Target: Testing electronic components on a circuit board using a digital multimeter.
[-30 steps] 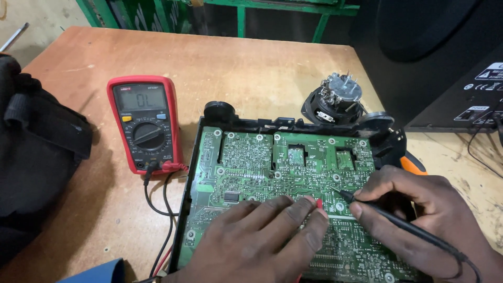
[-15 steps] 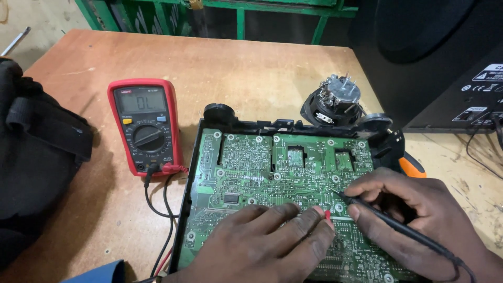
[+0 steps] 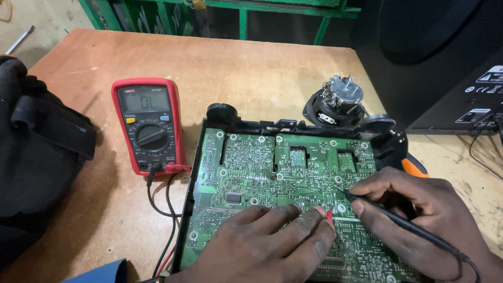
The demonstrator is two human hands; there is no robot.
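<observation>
A green circuit board [image 3: 262, 167] lies in a black plastic housing on the wooden table. My left hand [image 3: 267, 243] rests on the board's near part and pinches a red test probe [image 3: 329, 216], its tip on the board. My right hand [image 3: 424, 215] holds a black test probe [image 3: 398, 222] like a pen, with the tip touching the board at about the middle right, close to the red one. A red digital multimeter [image 3: 149, 126] lies to the left of the board, its red and black leads running toward me.
A black bag [image 3: 36, 157] fills the left side of the table. A small speaker driver [image 3: 338, 102] sits behind the board. A black speaker cabinet [image 3: 450, 68] stands at the right, an orange handle [image 3: 414, 165] peeks out beside it, and a green metal frame [image 3: 241, 10] is behind the table.
Both probe tips have shifted slightly on the board and now sit closer together. My hands moved only a little. The meter and board stayed put.
</observation>
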